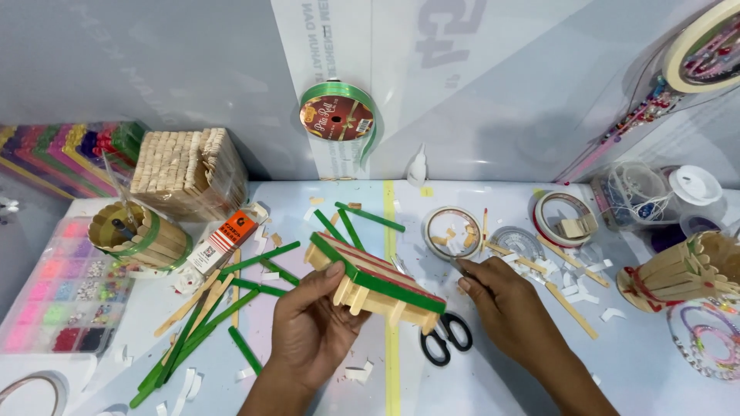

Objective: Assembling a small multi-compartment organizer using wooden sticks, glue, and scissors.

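Observation:
My left hand [312, 323] grips a small structure of craft sticks [374, 281] from below, its thumb on the green top edge. The structure has natural wooden legs and a top of green and red sticks, and it is tilted down to the right. My right hand [505, 300] is just right of it, fingers pinched near a thin pale strip by the structure's end; what it pinches I cannot make out. Black-handled scissors [447, 339] lie on the table under the structure, between both hands.
Loose green sticks [216, 316] and plain sticks [193, 300] lie at left. A stick-built cup [135, 235], a bead box [58, 296], a stick bundle [189, 169], tape rolls [451, 231], a green ribbon spool [337, 117], a glue bottle [417, 166] and a stick basket [686, 273] surround the area.

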